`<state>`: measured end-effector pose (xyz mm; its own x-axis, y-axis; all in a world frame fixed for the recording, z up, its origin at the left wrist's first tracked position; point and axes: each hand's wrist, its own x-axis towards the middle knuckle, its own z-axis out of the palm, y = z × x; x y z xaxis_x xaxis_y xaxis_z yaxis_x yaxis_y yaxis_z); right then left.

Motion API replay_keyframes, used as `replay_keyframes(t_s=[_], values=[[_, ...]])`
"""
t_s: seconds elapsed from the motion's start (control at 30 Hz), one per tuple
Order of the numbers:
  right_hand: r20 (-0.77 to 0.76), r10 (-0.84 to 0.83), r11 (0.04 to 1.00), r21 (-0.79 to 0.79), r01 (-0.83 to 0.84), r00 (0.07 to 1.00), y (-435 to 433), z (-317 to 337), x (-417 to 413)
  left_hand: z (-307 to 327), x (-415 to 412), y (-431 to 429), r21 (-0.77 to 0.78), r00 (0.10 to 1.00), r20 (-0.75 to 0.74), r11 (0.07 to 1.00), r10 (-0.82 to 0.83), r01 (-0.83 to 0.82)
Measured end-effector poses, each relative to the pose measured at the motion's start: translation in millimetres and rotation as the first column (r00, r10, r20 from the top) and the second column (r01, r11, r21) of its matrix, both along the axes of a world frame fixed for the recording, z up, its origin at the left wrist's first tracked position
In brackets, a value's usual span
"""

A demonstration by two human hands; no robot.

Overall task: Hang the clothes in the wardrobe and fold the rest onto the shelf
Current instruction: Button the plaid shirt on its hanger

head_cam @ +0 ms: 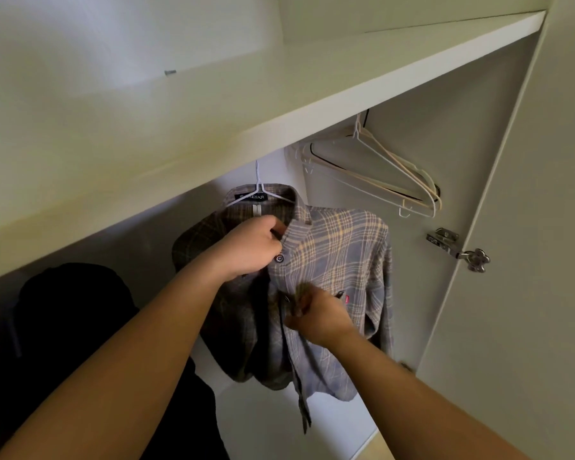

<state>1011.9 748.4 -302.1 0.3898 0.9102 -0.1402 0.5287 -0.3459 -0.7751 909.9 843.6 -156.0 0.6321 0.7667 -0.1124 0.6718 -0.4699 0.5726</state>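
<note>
Two hands hold the plaid shirt [342,254]: the left hand [248,250] grips its front edge just below the collar, the right hand [319,315] pinches the placket lower down. The shirt hangs on a white hanger [257,180] under the shelf [279,104], beside empty hangers [392,174].

At the right of my feed I see a silver metal door hinge [458,249], one end shaped like a small flower. High on the left I make out a small grey metal peg [170,72]. A strip of pale wooden floor [372,449] shows at the bottom edge.
</note>
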Motion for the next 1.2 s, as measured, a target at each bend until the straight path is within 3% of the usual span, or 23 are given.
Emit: replay_keyframes(t_s=[0.1, 0.2, 0.27, 0.37, 0.53, 0.8, 1.0, 1.07, 1.13, 1.2], values=[[0.002, -0.028, 0.994, 0.109, 0.028, 1.000, 3, -7, -4, 1, -5, 1, -0.091, 0.995, -0.064, 0.993, -0.080, 0.074], [-0.030, -0.024, 0.977, 0.212, 0.029, 0.999, 5, -10, -6, -3, -9, 2, 0.078, 0.957, -0.245, 0.981, -0.152, 0.176], [-0.041, 0.009, 0.982, 0.189, -0.001, 0.999, 2, -11, -4, -2, -9, 3, 0.158, 0.924, -0.358, 0.966, -0.138, 0.205], [-0.072, 0.050, 0.986, 0.159, -0.038, 0.996, -5, -13, -3, 3, -9, 7, 0.148, 0.823, -0.559, 0.963, -0.107, 0.226], [-0.112, 0.053, 0.984, 0.174, -0.033, 0.992, -9, -9, -4, 1, -6, 9, 0.099, 0.735, -0.665, 0.959, -0.135, 0.265], [-0.192, 0.032, 0.985, 0.171, 0.001, 0.981, -14, 0, -1, -8, -7, 4, 0.214, 0.847, -0.518, 0.940, -0.122, 0.266], [-0.175, 0.053, 0.988, 0.151, -0.026, 0.983, -21, 3, -3, -12, -11, 3, 0.287, 0.914, -0.404, 0.942, -0.046, 0.174], [-0.191, 0.051, 0.988, 0.152, -0.022, 0.980, -23, 4, -3, -21, -13, 1, 0.447, 0.930, -0.367, 0.877, -0.001, 0.177], [-0.250, 0.035, 0.988, 0.157, 0.005, 0.968, -25, 5, -4, -38, -19, -3, 0.655, 0.963, -0.258, 0.746, 0.072, 0.120], [-0.328, 0.012, 0.986, 0.163, 0.045, 0.945, -27, 5, -5, -55, -30, -15, 0.733, 0.985, -0.031, 0.674, 0.168, -0.091]])
